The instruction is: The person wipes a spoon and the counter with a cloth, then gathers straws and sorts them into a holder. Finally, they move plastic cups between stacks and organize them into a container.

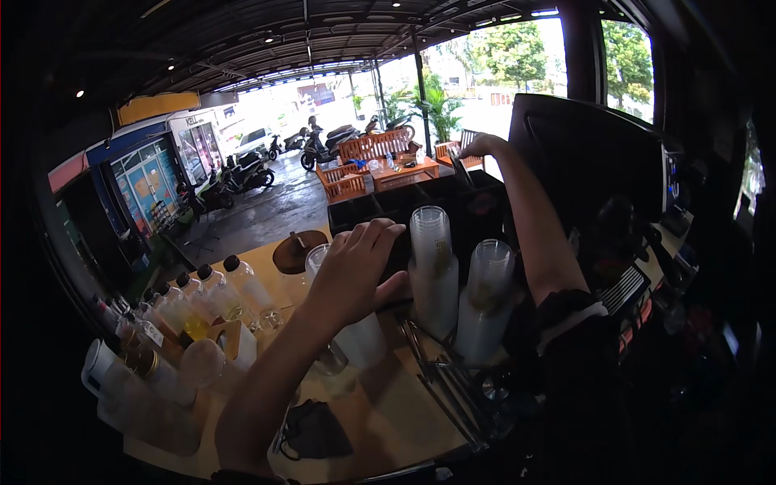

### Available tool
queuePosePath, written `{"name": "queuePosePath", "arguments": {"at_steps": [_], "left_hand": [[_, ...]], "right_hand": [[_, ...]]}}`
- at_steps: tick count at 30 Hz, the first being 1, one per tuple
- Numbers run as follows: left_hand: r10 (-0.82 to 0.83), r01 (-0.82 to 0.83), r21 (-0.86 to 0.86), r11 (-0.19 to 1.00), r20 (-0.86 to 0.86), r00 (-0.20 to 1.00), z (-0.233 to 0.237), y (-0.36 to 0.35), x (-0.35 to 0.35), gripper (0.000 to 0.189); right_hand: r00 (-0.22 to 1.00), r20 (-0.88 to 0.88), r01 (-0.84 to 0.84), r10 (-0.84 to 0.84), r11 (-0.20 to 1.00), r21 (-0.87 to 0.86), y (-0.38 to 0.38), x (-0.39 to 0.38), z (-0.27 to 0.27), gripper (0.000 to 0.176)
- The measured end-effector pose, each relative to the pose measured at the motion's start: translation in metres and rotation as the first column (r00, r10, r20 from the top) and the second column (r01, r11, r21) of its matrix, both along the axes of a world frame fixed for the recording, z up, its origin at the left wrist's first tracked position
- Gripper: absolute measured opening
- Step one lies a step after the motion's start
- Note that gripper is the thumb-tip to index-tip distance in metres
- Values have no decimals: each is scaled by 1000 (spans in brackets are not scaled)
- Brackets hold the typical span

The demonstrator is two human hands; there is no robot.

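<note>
My left hand (356, 271) is over the counter among stacks of clear plastic cups. Its fingers are bent, with the thumb held apart, and nothing shows between them. One cup stack (360, 343) stands partly hidden behind that hand and wrist. Just right of the fingertips rises a taller cup stack (432, 267), and another stack (485, 303) is beside it. My right hand (482, 146) reaches far forward over a black compartmented organizer (388, 202). Its fingers are closed around something thin and greyish that I cannot make out.
Several bottles (250, 287) with dark caps and a jug (137, 388) line the counter's left side. A round wooden piece (299, 250) lies near the far edge. A dark cloth-like item (315, 430) is at the front. On the right stands a large black monitor-like panel (590, 162).
</note>
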State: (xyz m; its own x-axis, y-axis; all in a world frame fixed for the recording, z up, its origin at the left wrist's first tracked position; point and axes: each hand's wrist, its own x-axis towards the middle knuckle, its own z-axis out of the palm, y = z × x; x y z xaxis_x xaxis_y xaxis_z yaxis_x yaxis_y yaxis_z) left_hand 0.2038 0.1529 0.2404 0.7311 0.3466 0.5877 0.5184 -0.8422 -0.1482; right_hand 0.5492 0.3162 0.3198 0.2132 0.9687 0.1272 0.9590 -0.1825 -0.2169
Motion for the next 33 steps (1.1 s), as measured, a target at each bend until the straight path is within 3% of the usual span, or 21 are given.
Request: {"name": "queuePosePath", "arguments": {"at_steps": [1,4,5,6,8,9,11,14,18,20,24,28,30,33], "left_hand": [[-15,15,12,1000,15,1000,-1,-4,-3,52],[-91,92,-26,995,44,995,-6,-18,-12,51],[-103,108,-66,992,72,992,-11,-23,-15,50],[-113,119,-86,989,71,991,-15,-30,-18,50],[-121,127,-73,989,77,990,-22,-44,-25,49],[-120,130,-106,986,96,988,-29,-50,-28,47],[-143,158,-166,973,100,985,-46,-61,-38,45],[-155,180,-256,950,112,981,-79,-76,-54,41],[-125,158,-387,908,110,986,-125,-78,-80,41],[-87,121,-473,873,94,992,-143,-77,-92,43],[-77,94,-555,827,55,996,-157,-83,-103,45],[-42,84,-655,751,80,996,-174,-75,-91,43],[-43,116,-637,762,128,991,-190,-62,-76,39],[-8,69,-712,699,89,996,-207,-40,-48,35]], "right_hand": [[1000,4,11,-11,999,31,-5,-4,0,61],[995,100,-26,-8,942,334,-25,-31,-1,37],[993,83,-108,80,899,424,-48,-48,0,55],[985,92,-171,144,808,564,-62,-64,-3,58],[986,129,-160,100,757,633,-108,-109,-6,53],[970,218,-232,110,695,680,-125,-125,-13,45],[893,411,-449,181,412,793,-161,-159,-35,29],[867,300,-480,397,506,717,-226,-208,-81,19],[906,167,-421,390,780,463,-255,-230,-162,14],[967,61,-255,248,934,249,-251,-228,-204,16],[989,102,-114,104,988,107,-229,-207,-268,17],[961,275,-47,-4,983,178,-200,-198,-311,19],[920,386,26,-64,994,103,-181,-193,-321,20],[930,357,84,-85,996,17,-172,-198,-314,21]]}}
